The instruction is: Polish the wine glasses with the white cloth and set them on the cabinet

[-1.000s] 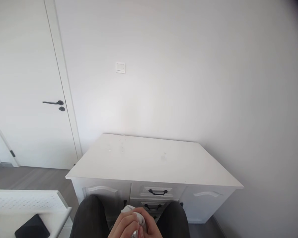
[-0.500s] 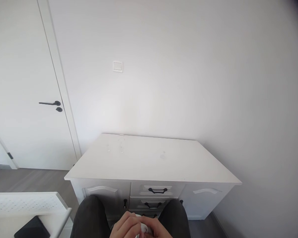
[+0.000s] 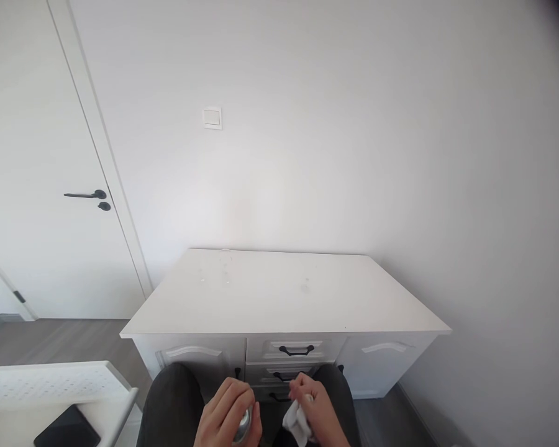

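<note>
I sit facing a white cabinet point(image 3: 279, 298) with black drawer handles point(image 3: 296, 351); my dark-trousered knees are at the bottom of the view. My left hand point(image 3: 226, 413) is wrapped round a small silvery, rounded object point(image 3: 243, 423), low in front of the drawers. My right hand point(image 3: 319, 410) is just to its right, fingers pinched on a crumpled white cloth point(image 3: 295, 422). The two hands are a little apart, between my knees.
A white door point(image 3: 37, 186) with a black lever handle point(image 3: 86, 195) stands at the left. A wall switch point(image 3: 212, 118) sits above the cabinet. A white perforated tray or cart point(image 3: 51, 382) with a black flat item point(image 3: 68, 428) is at the lower left. Grey wood floor surrounds the cabinet.
My hands were clasped together over the cloth and object; now they have separated, the left keeping the silvery object and the right the cloth. The view has shifted slightly right.
</note>
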A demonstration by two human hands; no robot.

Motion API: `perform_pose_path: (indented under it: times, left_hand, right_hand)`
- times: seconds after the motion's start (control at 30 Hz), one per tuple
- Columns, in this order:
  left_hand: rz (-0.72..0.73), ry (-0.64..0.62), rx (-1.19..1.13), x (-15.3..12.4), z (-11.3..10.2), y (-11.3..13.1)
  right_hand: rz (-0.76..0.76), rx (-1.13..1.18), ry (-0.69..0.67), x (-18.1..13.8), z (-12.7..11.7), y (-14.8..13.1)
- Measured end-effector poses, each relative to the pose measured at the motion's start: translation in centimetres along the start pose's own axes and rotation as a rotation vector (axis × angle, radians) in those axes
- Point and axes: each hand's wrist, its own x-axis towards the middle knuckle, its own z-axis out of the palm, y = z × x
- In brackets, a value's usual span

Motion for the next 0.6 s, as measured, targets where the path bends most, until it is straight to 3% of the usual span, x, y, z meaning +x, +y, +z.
perform_pose_path:
  times: [0.17, 0.3, 0.47, 0.6]
  left_hand:
    - [0.057, -0.175, -0.130, 1.6, 0.8, 1.1]
    - [0.097, -0.309, -0.192, 1.3, 1.6, 2.2]
    - [-0.041, -0.299, -0.186, 0.6, 1.9, 1.2]
    - [-0.181, -0.204, -0.117, -0.6, 1.2, 0.0]
  right_hand:
    - [-0.251, -0.473, -0.224, -2.9, 4.2, -2.0]
    - [-0.266, -0.605, -0.180, -3.7, 6.2, -2.3]
    - [-0.316, -0.596, -0.112, -2.7, 5.2, -1.9]
    - [-0.232, -0.692, 0.074, 1.3, 1.6, -0.6]
